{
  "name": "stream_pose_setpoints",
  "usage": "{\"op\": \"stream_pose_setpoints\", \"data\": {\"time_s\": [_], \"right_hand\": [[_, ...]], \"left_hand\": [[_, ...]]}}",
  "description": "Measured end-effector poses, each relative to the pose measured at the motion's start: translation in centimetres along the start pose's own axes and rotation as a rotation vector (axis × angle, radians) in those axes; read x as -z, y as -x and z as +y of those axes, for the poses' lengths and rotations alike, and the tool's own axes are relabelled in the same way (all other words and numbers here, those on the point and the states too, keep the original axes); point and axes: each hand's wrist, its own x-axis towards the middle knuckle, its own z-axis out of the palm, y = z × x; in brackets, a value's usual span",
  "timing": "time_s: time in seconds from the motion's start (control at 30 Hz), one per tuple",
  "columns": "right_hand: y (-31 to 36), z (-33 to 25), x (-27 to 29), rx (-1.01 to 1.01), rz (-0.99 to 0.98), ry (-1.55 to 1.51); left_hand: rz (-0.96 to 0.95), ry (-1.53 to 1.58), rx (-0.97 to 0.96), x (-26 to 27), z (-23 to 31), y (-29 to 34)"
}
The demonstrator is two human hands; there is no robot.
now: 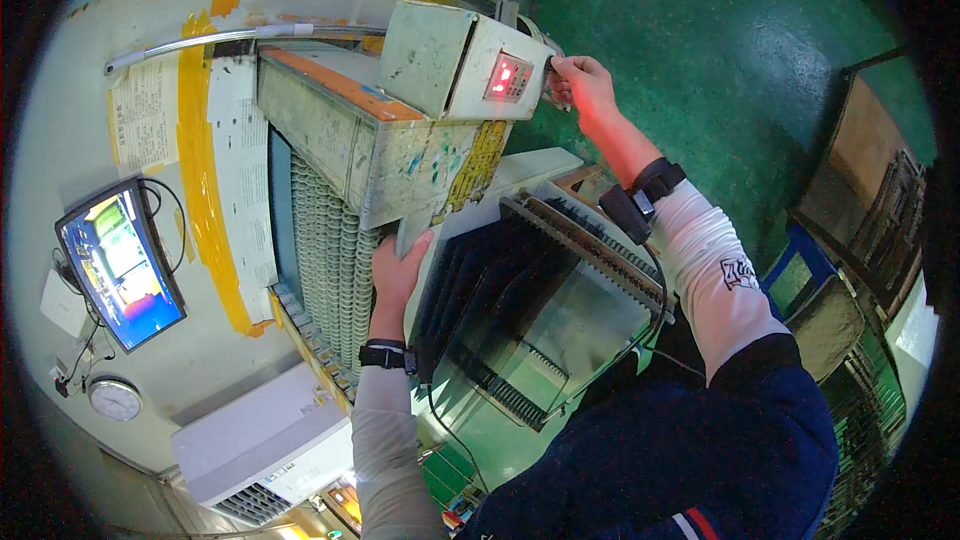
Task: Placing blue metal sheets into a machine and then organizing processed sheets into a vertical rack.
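Observation:
My right hand (pixel 583 88) is raised to the right side of a worn cream control box (pixel 440 60), fingers pinched on a small part beside its red lit display (pixel 509 77). My left hand (pixel 398 270) rests against the lower edge of the machine's cream housing (pixel 350 130), fingers curled up on a grey lip above a bank of stacked pale green ribbed parts (pixel 335 260). Both wrists carry black bands. Below the hands sits a rack of dark upright plates (pixel 500 280) in a slotted frame.
A colour monitor (pixel 122 262) hangs at the left with cables and a round gauge (pixel 113 398) under it. A white box unit (pixel 262 445) stands lower left. Green floor (pixel 720 50) lies to the right, with dark racks (pixel 870 200) at the far right edge.

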Motion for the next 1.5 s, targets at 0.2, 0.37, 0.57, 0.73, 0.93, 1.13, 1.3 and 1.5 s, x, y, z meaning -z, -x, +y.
{"op": "stream_pose_setpoints", "data": {"time_s": [0.2, 0.37, 0.57, 0.73, 0.93, 1.13, 1.3, 1.5], "right_hand": [[-0.2, 0.1, 0.1, -0.003, -0.019, -0.025], [0.4, -0.2, -0.3, 0.019, 0.016, -0.052], [0.9, -0.7, -0.6, 0.024, 0.032, -0.05], [0.8, -0.6, -0.6, 0.027, 0.023, -0.059], [0.3, -0.2, -0.1, 0.013, 0.005, -0.054], [0.6, -0.4, -0.4, 0.013, 0.0, -0.041], [0.3, -0.3, -0.1, 0.023, -0.001, -0.031], [0.4, -0.3, -0.2, 0.017, -0.003, -0.013]], "left_hand": [[0.013, -0.026, -0.012, 0.1, 0.5, 0.2], [-0.01, -0.009, -0.017, 0.3, 1.3, 0.4], [-0.01, 0.03, -0.023, 0.1, 0.7, 0.3], [0.0, 0.005, -0.025, 0.0, -0.4, 0.1], [0.01, -0.005, -0.026, -0.1, 0.2, 0.0], [0.012, -0.024, -0.012, 0.0, -0.3, 0.1], [0.008, -0.035, -0.027, 0.0, 0.2, 0.0], [0.011, -0.043, -0.028, 0.0, -0.1, 0.0]]}}
